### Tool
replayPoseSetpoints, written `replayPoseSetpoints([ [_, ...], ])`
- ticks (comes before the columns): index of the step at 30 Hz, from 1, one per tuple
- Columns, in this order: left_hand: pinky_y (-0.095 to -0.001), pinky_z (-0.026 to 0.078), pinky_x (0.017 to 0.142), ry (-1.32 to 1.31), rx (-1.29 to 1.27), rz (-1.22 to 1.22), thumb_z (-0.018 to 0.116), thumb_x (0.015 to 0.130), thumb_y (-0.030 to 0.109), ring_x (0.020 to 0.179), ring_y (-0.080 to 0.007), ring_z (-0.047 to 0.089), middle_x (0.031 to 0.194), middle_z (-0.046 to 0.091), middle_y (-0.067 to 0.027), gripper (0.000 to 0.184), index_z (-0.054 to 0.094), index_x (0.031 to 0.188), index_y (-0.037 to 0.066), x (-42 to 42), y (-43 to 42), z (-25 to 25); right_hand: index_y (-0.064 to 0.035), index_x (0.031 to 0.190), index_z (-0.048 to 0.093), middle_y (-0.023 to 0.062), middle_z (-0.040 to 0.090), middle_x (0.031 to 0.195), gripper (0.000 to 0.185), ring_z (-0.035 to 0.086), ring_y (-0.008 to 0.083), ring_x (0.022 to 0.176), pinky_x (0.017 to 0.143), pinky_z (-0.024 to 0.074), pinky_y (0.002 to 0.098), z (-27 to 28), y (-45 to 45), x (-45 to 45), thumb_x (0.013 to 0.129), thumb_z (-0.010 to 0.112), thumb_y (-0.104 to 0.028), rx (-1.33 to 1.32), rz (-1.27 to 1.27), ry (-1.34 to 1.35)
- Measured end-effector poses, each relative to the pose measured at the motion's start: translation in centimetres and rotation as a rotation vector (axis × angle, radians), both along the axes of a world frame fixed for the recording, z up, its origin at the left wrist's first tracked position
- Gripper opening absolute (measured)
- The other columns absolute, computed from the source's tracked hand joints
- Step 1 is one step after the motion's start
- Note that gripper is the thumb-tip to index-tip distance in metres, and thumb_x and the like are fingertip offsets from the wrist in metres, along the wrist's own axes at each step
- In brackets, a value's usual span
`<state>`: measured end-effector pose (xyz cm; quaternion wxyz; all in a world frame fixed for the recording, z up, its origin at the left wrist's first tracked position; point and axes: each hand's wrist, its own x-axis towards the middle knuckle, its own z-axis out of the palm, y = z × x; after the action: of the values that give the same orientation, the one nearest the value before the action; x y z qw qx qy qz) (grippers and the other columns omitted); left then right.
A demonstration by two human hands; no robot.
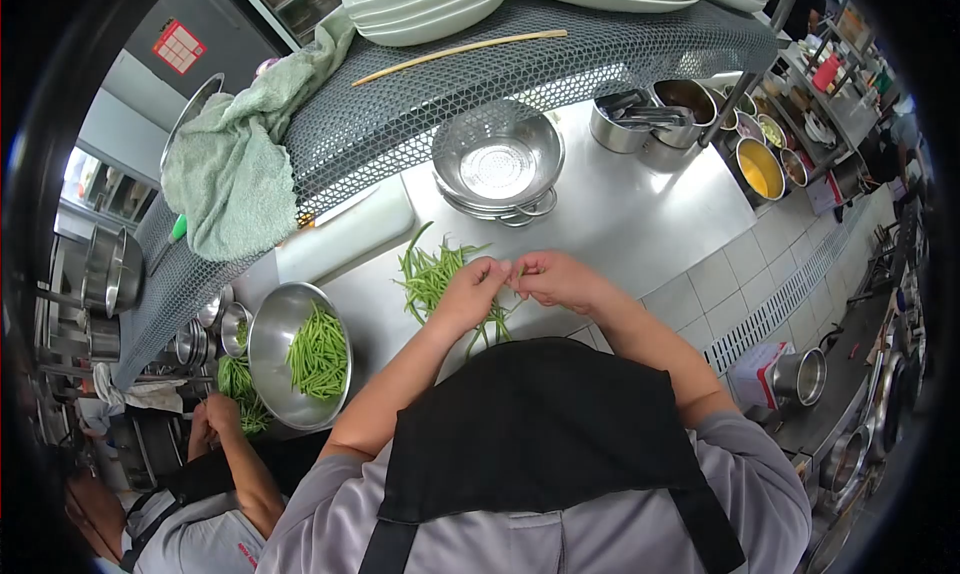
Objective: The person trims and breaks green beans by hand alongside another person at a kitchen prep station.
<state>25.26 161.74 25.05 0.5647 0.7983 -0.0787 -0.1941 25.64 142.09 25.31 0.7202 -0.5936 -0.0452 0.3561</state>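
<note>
My left hand [474, 292] and my right hand [555, 280] meet fingertip to fingertip over the steel counter. Both are closed in a pinch on a green bean, mostly hidden by the fingers. Under and beside my left hand lies a loose pile of long green beans [424, 272], some with ends sticking out toward me. To the left, a large steel bowl [262, 346] tilts slightly and holds many green beans [318, 354]. Beyond my hands, a steel colander [497, 164] rests on the counter, partly behind the mesh shelf.
A white cutting board [350, 232] lies behind the bean pile. Overhead, a mesh-covered shelf [400, 99] carries stacked white plates [430, 9], a chopstick-like stick [460, 54] and a green towel [235, 164]. Steel pots [618, 129] stand back right. At left, a co-worker's hands [217, 414] are near more greens.
</note>
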Motion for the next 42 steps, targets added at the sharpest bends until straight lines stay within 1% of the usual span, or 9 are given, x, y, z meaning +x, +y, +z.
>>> replayPoseSetpoints([
  [12, -0.0245, 0.040, 0.062, -0.100, -0.065, 0.018, 0.058, 0.093, 0.020, 0.068, -0.0069, 0.048, 0.075, 0.058, 0.0016, 0.017, 0.061, 0.094, 0.003, -1.6, -0.3, 1.0, -0.0043, 0.089, 0.061, 0.0017, 0.055, 0.069, 0.013, 0.039, 0.0052, 0.048, 0.044, 0.0284, 0.0228, 0.4, 0.1, 0.3, 0.091, 0.063, -0.017, 0.135, -0.163, 0.035],
  [18, -0.0312, 0.043, 0.055, -0.751, 0.319, -0.032, 0.060, 0.087, 0.014, 0.058, -0.0151, 0.050, 0.072, 0.056, -0.0081, 0.012, 0.059, 0.087, 0.002, -1.3, -1.0, 1.3, -0.0029, 0.082, 0.061, 0.0014, 0.055, 0.066, 0.025, 0.050, 0.0117, 0.062, 0.057, 0.0408, 0.0288, 1.2, 0.7, 0.3, 0.090, 0.063, -0.027, -0.348, -0.150, -0.371],
  [24, -0.0362, 0.043, 0.052, -0.345, 0.122, 0.333, 0.051, 0.087, 0.014, 0.054, -0.0225, 0.052, 0.062, 0.052, -0.0112, 0.015, 0.054, 0.076, 0.003, 1.1, -0.4, -0.7, -0.0015, 0.082, 0.059, 0.0055, 0.055, 0.067, 0.024, 0.050, 0.0136, 0.059, 0.055, 0.0413, 0.0301, 1.7, 1.9, -0.6, 0.091, 0.059, -0.024, -0.413, -0.389, -0.777],
  [26, -0.0298, 0.034, 0.046, 0.548, -0.899, 0.042, 0.048, 0.087, 0.016, 0.046, -0.0152, 0.040, 0.054, 0.041, -0.0040, 0.022, 0.047, 0.067, 0.006, 2.3, 2.2, -1.2, -0.0018, 0.086, 0.059, 0.0075, 0.055, 0.069, 0.022, 0.051, 0.0151, 0.058, 0.055, 0.0421, 0.0308, -0.2, 0.6, 0.6, 0.092, 0.055, -0.023, -0.172, -0.389, -0.453],
  [27, -0.0298, 0.034, 0.046, 0.546, -0.899, 0.040, 0.048, 0.087, 0.016, 0.046, -0.0152, 0.040, 0.054, 0.041, -0.0040, 0.022, 0.047, 0.067, 0.006, 1.8, 2.4, -0.7, -0.0020, 0.089, 0.059, 0.0095, 0.055, 0.070, 0.021, 0.052, 0.0166, 0.058, 0.055, 0.0428, 0.0315, -1.2, -0.2, 1.2, 0.093, 0.052, -0.021, 0.069, -0.380, -0.130],
  [31, -0.0243, 0.027, 0.045, 0.539, -1.183, 0.003, 0.045, 0.089, 0.022, 0.046, -0.0101, 0.031, 0.056, 0.035, -0.0009, 0.029, 0.041, 0.064, 0.007, -0.2, 3.6, -0.1, -0.0019, 0.096, 0.058, 0.0143, 0.059, 0.078, 0.018, 0.059, 0.0242, 0.069, 0.061, 0.0474, 0.0360, -3.6, -1.6, 1.5, 0.091, 0.048, -0.016, 0.078, -0.356, 0.062],
  [33, -0.0237, 0.027, 0.045, 0.550, -1.197, 0.032, 0.046, 0.090, 0.021, 0.047, -0.0097, 0.032, 0.058, 0.037, -0.0009, 0.030, 0.041, 0.064, 0.007, -0.8, 3.8, 0.6, -0.0018, 0.098, 0.057, 0.0153, 0.063, 0.085, 0.017, 0.063, 0.0319, 0.083, 0.070, 0.0497, 0.0419, -3.9, -1.1, 0.5, 0.089, 0.049, -0.014, -0.662, -0.091, -0.854],
  [36, -0.0237, 0.027, 0.045, 0.599, -1.237, 0.106, 0.048, 0.091, 0.021, 0.048, -0.0094, 0.032, 0.060, 0.038, -0.0017, 0.030, 0.042, 0.065, 0.007, -0.8, 4.3, -0.3, -0.0006, 0.095, 0.057, 0.0172, 0.064, 0.090, 0.017, 0.061, 0.0362, 0.096, 0.080, 0.0490, 0.0465, -5.2, -0.4, -0.8, 0.085, 0.050, -0.011, -0.864, 0.236, -1.080],
  [42, -0.0227, 0.028, 0.044, 0.566, -1.079, 0.125, 0.045, 0.096, 0.022, 0.047, -0.0084, 0.033, 0.061, 0.042, -0.0014, 0.029, 0.051, 0.073, 0.005, -1.2, 4.1, -0.2, -0.0014, 0.086, 0.060, 0.0175, 0.064, 0.092, 0.015, 0.061, 0.0373, 0.092, 0.079, 0.0492, 0.0472, -7.1, -1.7, 0.3, 0.077, 0.050, -0.008, -1.073, 0.369, -0.897],
])
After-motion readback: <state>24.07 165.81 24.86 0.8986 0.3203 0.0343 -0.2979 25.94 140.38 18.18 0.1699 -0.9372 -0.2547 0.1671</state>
